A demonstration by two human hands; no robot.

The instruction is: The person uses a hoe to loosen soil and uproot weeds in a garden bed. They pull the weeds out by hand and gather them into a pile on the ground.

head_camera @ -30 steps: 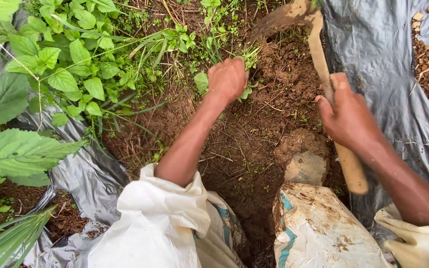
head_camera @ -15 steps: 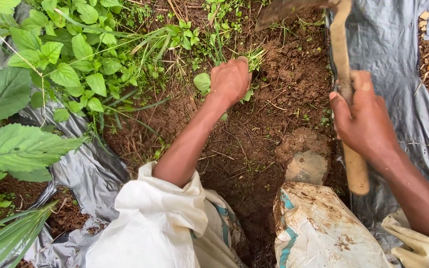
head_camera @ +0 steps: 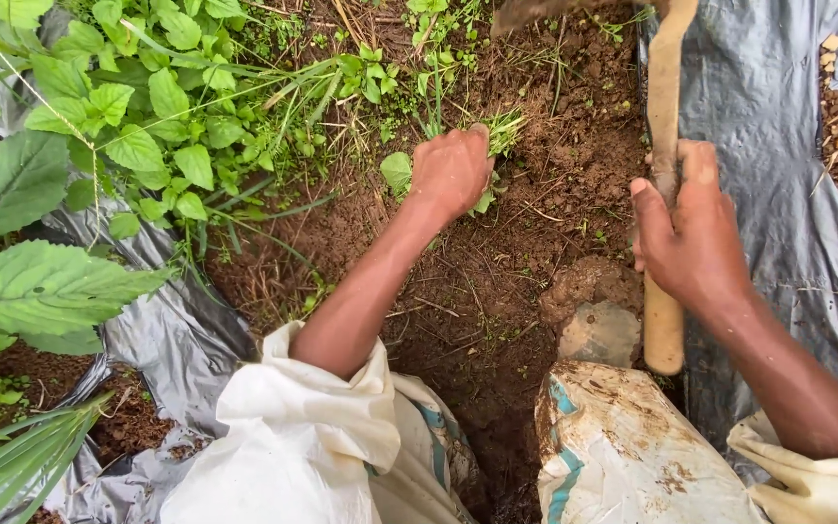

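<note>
The left hand (head_camera: 450,173) was clenched on a small tuft of green weeds (head_camera: 499,131) in the brown soil. To its right, the right hand (head_camera: 688,231) grasped a long wooden tool handle (head_camera: 664,116), running away from the person.

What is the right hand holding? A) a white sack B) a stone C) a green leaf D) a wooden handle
D: the right hand is wrapped around the wooden handle of a digging tool, while the left hand grips a tuft of weeds in the soil.
</note>
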